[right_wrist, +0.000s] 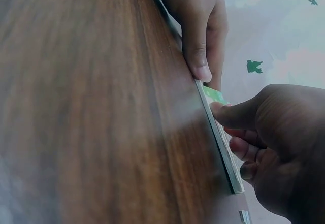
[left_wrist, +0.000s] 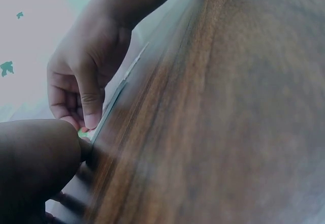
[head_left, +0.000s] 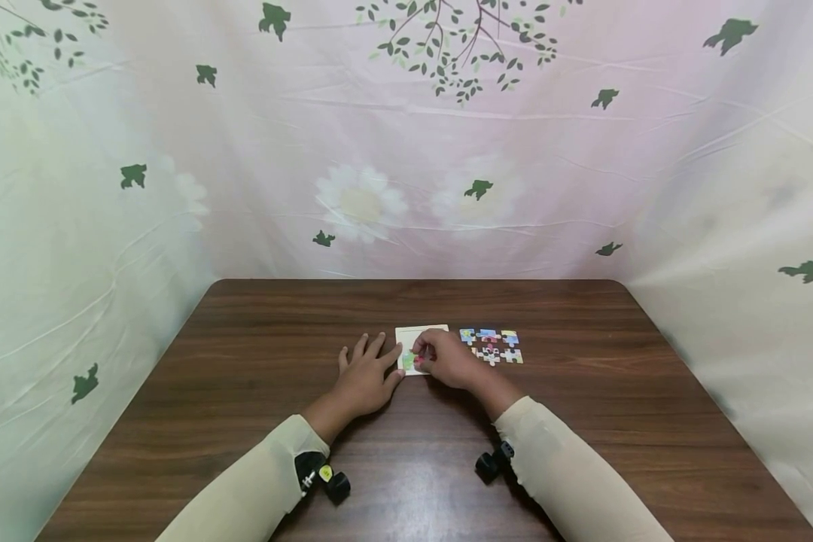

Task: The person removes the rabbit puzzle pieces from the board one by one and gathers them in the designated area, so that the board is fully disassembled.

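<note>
A pale jigsaw board (head_left: 409,333) lies on the table, with a green piece (head_left: 409,361) in its lower left corner. My left hand (head_left: 366,382) rests flat to the left of it, fingers spread, its thumb and forefinger at the board's left edge. Over the board, my right hand (head_left: 452,363) bends its fingers and thumb around a small reddish puzzle piece (head_left: 419,361), mostly covered by the fingertips. In the right wrist view the right thumb (right_wrist: 238,115) lies low over the board's near edge (right_wrist: 223,148), close by the green piece (right_wrist: 216,95).
Several loose jigsaw pieces (head_left: 489,336) lie in two rows right of the board, partly behind the right hand. The brown wooden table (head_left: 278,316) has rounded far corners. Printed cloth (head_left: 406,150) hangs behind it and along both sides.
</note>
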`<state>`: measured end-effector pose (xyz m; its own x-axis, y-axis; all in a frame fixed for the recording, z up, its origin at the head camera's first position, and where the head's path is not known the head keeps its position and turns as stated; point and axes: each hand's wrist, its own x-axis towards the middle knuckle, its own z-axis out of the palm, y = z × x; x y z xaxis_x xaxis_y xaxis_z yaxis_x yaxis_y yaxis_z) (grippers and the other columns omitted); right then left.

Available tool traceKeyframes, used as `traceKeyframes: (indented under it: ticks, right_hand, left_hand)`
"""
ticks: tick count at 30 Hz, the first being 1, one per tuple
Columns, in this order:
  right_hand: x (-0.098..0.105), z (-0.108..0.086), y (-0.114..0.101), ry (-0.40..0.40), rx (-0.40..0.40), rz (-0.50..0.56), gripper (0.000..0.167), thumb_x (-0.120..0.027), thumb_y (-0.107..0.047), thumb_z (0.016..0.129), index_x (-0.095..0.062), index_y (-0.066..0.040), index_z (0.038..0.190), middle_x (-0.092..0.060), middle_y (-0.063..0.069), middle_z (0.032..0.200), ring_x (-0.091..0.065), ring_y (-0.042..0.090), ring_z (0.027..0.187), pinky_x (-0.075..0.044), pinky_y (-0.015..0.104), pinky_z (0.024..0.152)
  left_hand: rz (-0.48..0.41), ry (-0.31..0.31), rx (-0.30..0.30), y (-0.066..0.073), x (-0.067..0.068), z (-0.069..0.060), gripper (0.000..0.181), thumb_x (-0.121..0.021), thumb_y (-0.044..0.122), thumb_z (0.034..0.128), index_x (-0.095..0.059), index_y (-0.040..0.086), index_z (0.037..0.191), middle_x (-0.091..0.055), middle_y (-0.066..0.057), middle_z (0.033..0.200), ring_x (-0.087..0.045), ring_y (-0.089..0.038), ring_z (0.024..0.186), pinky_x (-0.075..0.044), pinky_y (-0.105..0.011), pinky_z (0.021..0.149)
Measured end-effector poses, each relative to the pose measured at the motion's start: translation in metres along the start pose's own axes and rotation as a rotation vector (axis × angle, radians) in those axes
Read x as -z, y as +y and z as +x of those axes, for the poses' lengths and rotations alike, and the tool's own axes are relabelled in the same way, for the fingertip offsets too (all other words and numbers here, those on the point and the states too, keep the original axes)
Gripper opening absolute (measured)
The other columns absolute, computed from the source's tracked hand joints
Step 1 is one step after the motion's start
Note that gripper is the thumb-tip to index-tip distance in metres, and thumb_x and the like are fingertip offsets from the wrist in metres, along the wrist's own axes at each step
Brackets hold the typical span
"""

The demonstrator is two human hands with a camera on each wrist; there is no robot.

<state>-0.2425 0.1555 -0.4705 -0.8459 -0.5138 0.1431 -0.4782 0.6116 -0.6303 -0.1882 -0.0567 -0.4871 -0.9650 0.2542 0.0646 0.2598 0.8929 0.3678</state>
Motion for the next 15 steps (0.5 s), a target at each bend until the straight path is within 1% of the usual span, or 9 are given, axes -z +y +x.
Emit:
traceKeyframes:
  ticks: [4,8,13,15]
  right_hand:
    - [0.0007,-0.0001,-0.0010,0.007,0.007,-0.013,0.011,-0.084,-0.005,0.094,-0.075,-0.010,0.097,-0.069,0.000,0.087,-0.058,0.009,0.075,-0.049,0.028,0.070]
    - [0.0020,-0.0015,-0.0020,-0.004,0.005,-0.019,0.012,-0.085,-0.007,0.094,-0.076,-0.011,0.101,-0.068,-0.001,0.085,-0.057,0.009,0.073,-0.048,0.029,0.072]
    - [0.0033,-0.0034,-0.0033,-0.011,0.012,-0.027,0.014,-0.086,-0.009,0.095,-0.077,-0.012,0.106,-0.068,-0.001,0.088,-0.056,0.009,0.073,-0.048,0.029,0.072]
    - [0.0034,-0.0038,-0.0036,-0.015,0.014,-0.025,0.014,-0.085,-0.009,0.095,-0.077,-0.012,0.106,-0.068,-0.001,0.089,-0.056,0.009,0.074,-0.049,0.028,0.071]
  left_hand:
    - [0.001,-0.004,0.000,0.0001,0.0004,-0.0002,0.056,-0.055,0.046,0.1136,-0.049,0.028,0.166,-0.033,-0.016,0.179,-0.022,-0.050,0.167,-0.015,-0.082,0.126]
    - [0.002,-0.007,0.001,0.0001,0.0004,-0.0001,0.056,-0.055,0.045,0.1137,-0.049,0.028,0.166,-0.033,-0.017,0.179,-0.022,-0.050,0.167,-0.015,-0.082,0.126]
    - [0.006,-0.002,-0.002,0.0002,0.0009,0.0004,0.056,-0.055,0.045,0.1136,-0.050,0.028,0.166,-0.033,-0.017,0.179,-0.023,-0.051,0.166,-0.015,-0.082,0.126]
    - [-0.005,-0.002,-0.003,-0.0003,0.0004,0.0008,0.056,-0.055,0.045,0.1136,-0.049,0.027,0.166,-0.032,-0.017,0.179,-0.022,-0.051,0.167,-0.014,-0.082,0.126]
